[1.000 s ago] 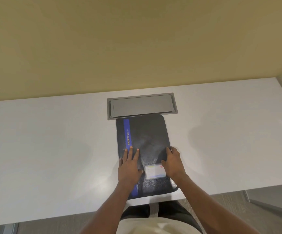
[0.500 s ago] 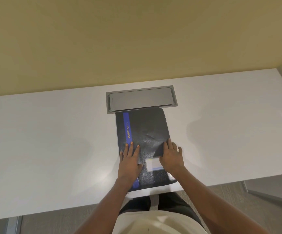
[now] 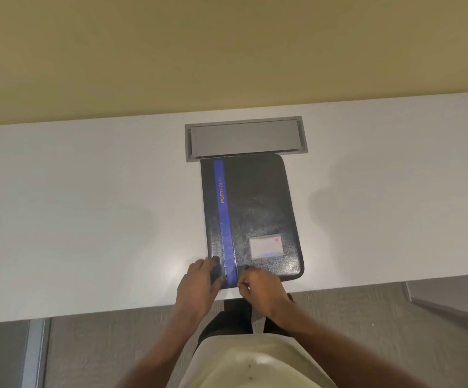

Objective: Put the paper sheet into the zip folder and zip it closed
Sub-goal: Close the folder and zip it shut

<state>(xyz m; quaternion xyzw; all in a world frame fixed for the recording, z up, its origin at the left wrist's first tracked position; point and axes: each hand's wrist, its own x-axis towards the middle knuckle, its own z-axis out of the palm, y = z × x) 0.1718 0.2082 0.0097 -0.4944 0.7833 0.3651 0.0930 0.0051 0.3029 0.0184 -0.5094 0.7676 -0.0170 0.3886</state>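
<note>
A black zip folder (image 3: 258, 208) with a blue stripe and a small white label lies flat and shut on the white desk (image 3: 87, 219), its near edge at the desk's front. My left hand (image 3: 199, 284) grips the folder's near left corner, thumb on the cover. Beside it, my right hand (image 3: 258, 289) is at the near edge just right of the stripe, fingers pinched together on something small; the zip pull itself is too small to make out. No paper sheet is in view.
A grey recessed cable hatch (image 3: 245, 138) sits in the desk right behind the folder's far edge. A yellow wall rises behind the desk. Grey carpet and a grey desk leg (image 3: 34, 354) show below the front edge.
Both hands have slid back from lying flat on the cover to the folder's near edge. The label, earlier partly covered, is now in full view. The camera has tilted down.
</note>
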